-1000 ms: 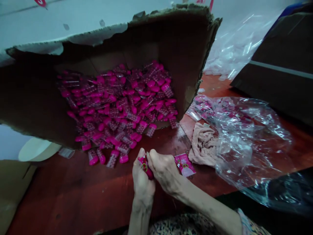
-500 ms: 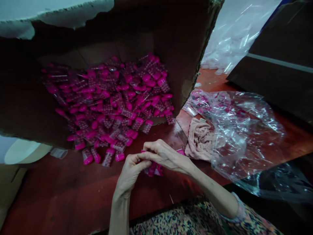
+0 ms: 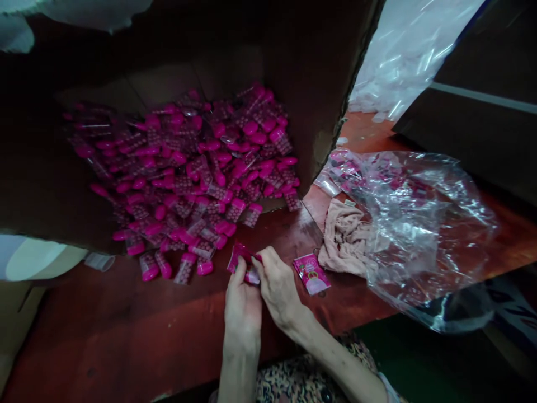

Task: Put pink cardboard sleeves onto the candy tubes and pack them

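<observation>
My left hand (image 3: 244,299) is closed on a pink printed wrapper (image 3: 238,255), with the thumb pressed along it. The fingers of my right hand (image 3: 277,286) pinch the right side of the same piece, partly hiding it. To the right of my hands a flat pink printed packet (image 3: 312,274) lies on the red tabletop. Beyond my hands is a heap of small clear containers with pink caps (image 3: 197,179), with small round beads inside. Several of these have spilled onto the tabletop in front of the heap.
A large cardboard box (image 3: 323,101) on its side surrounds the heap. At right lie a crumpled pinkish cloth (image 3: 342,238) and a clear plastic bag (image 3: 419,235) with pink printed pieces. A pale bowl (image 3: 44,259) and a small clear cup (image 3: 99,261) stand at left.
My hands have turned and lowered slightly, and the pink wrapper now shows above my left thumb. The flat packet, mostly covered before by my right hand, is now in view.
</observation>
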A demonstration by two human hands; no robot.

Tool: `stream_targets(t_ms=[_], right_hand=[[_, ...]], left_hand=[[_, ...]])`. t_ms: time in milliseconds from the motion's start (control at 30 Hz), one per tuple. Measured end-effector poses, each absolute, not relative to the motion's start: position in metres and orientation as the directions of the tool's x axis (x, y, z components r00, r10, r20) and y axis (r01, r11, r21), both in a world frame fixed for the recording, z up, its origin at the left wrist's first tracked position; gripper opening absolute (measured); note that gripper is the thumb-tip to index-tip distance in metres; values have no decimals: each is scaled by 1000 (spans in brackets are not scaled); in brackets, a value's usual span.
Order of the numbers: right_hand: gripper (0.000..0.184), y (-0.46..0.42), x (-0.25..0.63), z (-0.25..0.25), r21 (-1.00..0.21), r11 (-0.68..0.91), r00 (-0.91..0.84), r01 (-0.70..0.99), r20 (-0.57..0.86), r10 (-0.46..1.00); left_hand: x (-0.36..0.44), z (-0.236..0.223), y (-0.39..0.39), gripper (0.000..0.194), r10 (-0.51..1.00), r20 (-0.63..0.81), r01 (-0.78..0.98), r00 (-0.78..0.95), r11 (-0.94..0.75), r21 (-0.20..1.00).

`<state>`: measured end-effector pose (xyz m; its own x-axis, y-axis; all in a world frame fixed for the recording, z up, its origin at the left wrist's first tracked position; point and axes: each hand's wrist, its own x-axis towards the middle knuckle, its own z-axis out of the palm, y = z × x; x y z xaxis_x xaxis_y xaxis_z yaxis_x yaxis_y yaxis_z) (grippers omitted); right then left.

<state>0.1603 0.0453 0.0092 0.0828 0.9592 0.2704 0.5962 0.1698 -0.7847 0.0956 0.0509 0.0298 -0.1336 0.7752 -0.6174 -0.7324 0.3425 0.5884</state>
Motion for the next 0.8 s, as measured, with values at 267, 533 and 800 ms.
stream_targets(t_ms=[267, 533, 800], right_hand=[[26, 49, 182, 22, -795, 286, -128, 536, 258, 958], [44, 35, 143, 12, -714, 318, -56, 624, 365, 929], [34, 50, 141, 17, -515, 455, -251, 726, 417, 873]], left_hand=[[63, 17, 55, 28, 862, -341, -404, -375, 180, 897], [85, 10, 46, 45, 834, -358, -469, -421, 138, 872], [83, 14, 39, 29, 793, -515, -651, -326, 207, 730]])
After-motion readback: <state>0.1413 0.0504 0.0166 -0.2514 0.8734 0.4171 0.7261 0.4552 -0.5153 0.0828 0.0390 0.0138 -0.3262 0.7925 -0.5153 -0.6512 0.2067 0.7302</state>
